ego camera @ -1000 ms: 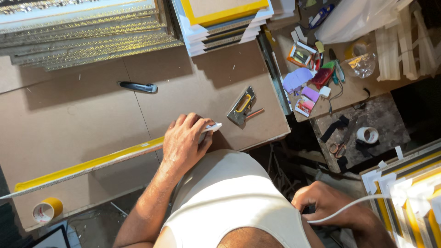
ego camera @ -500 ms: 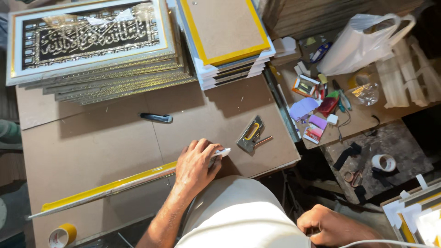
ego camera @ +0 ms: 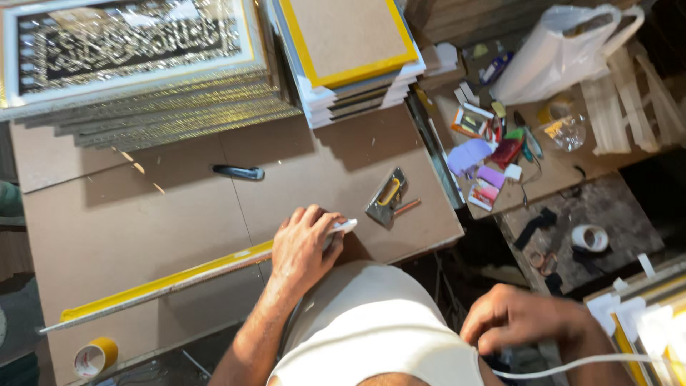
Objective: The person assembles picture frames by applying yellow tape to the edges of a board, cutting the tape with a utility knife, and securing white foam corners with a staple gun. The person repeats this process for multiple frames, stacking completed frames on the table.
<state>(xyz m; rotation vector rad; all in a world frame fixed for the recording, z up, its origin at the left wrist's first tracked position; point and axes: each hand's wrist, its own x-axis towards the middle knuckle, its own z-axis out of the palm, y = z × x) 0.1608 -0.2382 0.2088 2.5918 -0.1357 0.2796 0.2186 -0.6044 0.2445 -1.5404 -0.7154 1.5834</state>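
My left hand rests on the brown board table, closed over the right end of a long yellow and white frame strip; the strip's white tip sticks out past my fingers. My right hand is low at the right, blurred, fingers curled over a thin white cord beside my white shirt. A metal staple gun with a yellow handle lies just right of my left hand.
Stacked framed pictures and yellow-edged backing boards fill the table's far side. A dark utility knife lies mid-table. A yellow tape roll, a white plastic bag, small clutter and a white tape roll lie around.
The view has tilted up, showing more of the frame stacks. My left hand stays on the strip. My right hand has lifted and shifted left with the cord.
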